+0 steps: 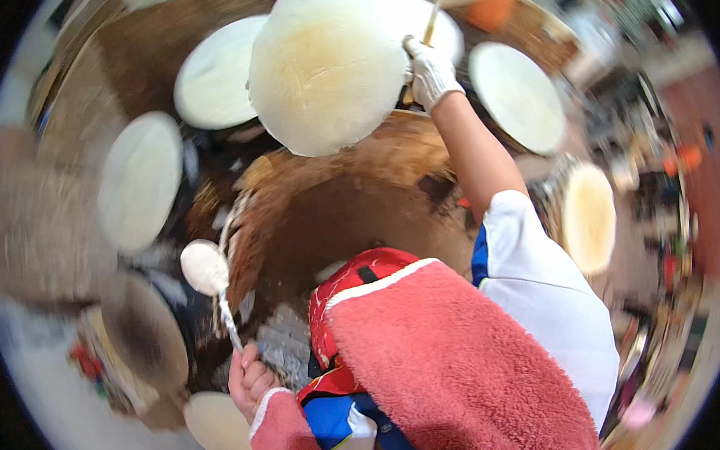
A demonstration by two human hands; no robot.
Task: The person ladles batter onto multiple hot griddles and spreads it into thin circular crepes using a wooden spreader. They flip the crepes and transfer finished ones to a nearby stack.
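My left hand (254,382) grips the handle of a ladle (206,268), its round head coated in pale batter. A white glove covers my right hand (433,74), which is closed round a thin wooden stick (437,10) pointing away from me. At that hand's fingers is the edge of a large round flatbread (326,66), pale with a light brown middle. It overlaps the rounds behind it and looks raised above them. Whether the glove also pinches its edge, I cannot tell.
More pale rounds lie on pans in a ring: far left (223,72), left (141,182), far right (517,97), right (588,218) and near left (224,431). One dark pan (144,333) stands bare at the left. Blurred clutter fills the right side.
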